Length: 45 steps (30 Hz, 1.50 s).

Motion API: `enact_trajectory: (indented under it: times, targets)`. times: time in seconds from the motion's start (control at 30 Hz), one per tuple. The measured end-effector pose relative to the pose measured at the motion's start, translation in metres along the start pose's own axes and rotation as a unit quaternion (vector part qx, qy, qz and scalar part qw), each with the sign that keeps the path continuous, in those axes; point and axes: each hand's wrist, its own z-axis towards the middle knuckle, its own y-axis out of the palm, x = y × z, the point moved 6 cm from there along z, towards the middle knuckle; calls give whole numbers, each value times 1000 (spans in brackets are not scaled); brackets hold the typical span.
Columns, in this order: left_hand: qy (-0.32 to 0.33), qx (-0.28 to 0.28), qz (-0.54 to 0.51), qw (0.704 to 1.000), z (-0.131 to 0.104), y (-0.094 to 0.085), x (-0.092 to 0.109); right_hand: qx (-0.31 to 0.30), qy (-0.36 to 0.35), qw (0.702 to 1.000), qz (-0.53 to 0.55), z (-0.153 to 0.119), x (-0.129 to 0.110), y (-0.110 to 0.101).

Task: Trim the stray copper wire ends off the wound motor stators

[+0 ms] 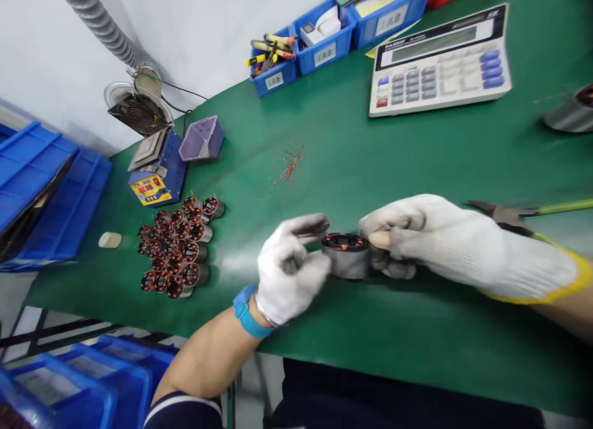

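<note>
A metal motor stator (pixel 348 259) with copper windings stands upright on the green table, between my two gloved hands. My left hand (pixel 294 265) is at its left side, thumb and fingers apart, with the thumb tip close to the metal wall. On the right side, my right hand (pixel 398 237) has its fingers bent together at the stator's edge, the thumb tip showing bare through the glove. Whether the right fingers pinch a wire or anything else is too blurred to make out. Cutting pliers (pixel 507 216) with green handles lie beside my right wrist.
Several stators (pixel 173 250) stand grouped on the left. Wire scraps (pixel 291 166) lie mid-table. A calculator (pixel 442 64), blue bins (pixel 324 46), a purple tray (pixel 202 138) and a blue-yellow device (pixel 157 175) are behind. Another stator (pixel 572 115) is at the right edge.
</note>
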Motion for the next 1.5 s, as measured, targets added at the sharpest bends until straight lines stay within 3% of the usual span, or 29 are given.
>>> enact_trajectory:
  times: [0.07,0.13,0.17,0.2,0.27,0.33,0.4,0.43,0.47,0.53,0.6,0.67,0.73,0.77,0.83,0.9,0.97,1.03,1.1,1.17,1.2,1.23,1.27,1.3,1.33,1.4,1.5]
  targets:
    - [-168,-78,-123,975,4,9,-17,-9,-18,997,-72,-1,3,0]
    - [-316,-240,-223,890,-4,27,-22,-1,-27,991,-131,-1,8,-3]
    - [-349,-289,-249,856,-7,32,-20,7,-28,989,-147,-1,10,-5]
    - [-354,-298,-263,846,-8,32,-17,11,-25,988,-154,-1,11,-5]
    - [-289,-212,-283,889,2,23,-11,11,-7,991,-134,0,10,-3]
    - [-180,-96,-311,928,10,11,-4,4,13,998,-66,0,7,1]
    - [-134,-14,-347,928,12,5,-3,1,20,1000,-4,0,3,6]
    - [-159,-7,-355,921,11,7,-6,-1,15,1000,6,0,2,7]
    - [-209,-30,-353,911,8,13,-10,-5,9,1000,-4,-1,2,8]
    - [-307,-132,-317,888,-1,28,-15,-16,0,998,-61,-1,5,8]
    - [-297,-175,-247,906,-5,32,-12,-16,-7,994,-104,-1,9,6]
    - [-176,-95,-178,964,-1,20,-3,-5,-16,992,-123,-2,11,2]
    - [-73,-24,-139,987,-1,12,4,6,-25,988,-155,-3,9,-1]
    - [-59,-25,-134,989,-2,13,3,9,-29,982,-185,-3,7,-2]
    - [-100,-78,-130,983,-3,22,-6,13,-29,969,-245,-3,3,-1]
    - [-113,-93,-103,984,-1,24,-11,13,-28,967,-252,-3,1,0]
    - [-63,-42,-104,992,4,16,-6,15,-16,982,-186,-2,0,2]
    - [-42,1,-174,984,7,9,-2,18,1,995,-93,-3,1,3]
    - [-152,-105,-276,943,5,23,-7,21,6,998,-66,-4,1,3]
    - [-267,-234,-289,889,-7,40,-10,21,-4,993,-114,-5,1,2]
    - [-274,-248,-251,895,-9,41,-10,17,-11,990,-140,-6,1,2]
    - [-239,-220,-190,926,-7,36,-9,12,-14,988,-153,-6,4,1]
    - [-171,-153,-117,966,-2,28,-5,3,-15,988,-153,-6,6,1]
    - [-93,-77,-48,992,1,18,2,-4,-16,989,-148,-5,10,1]
    - [-32,-27,3,999,2,12,7,-8,-19,989,-149,-5,13,1]
    - [5,-34,39,999,3,13,9,-5,-23,985,-170,-2,17,-1]
    - [-21,-117,86,989,6,21,-1,-9,-13,973,-230,3,19,-2]
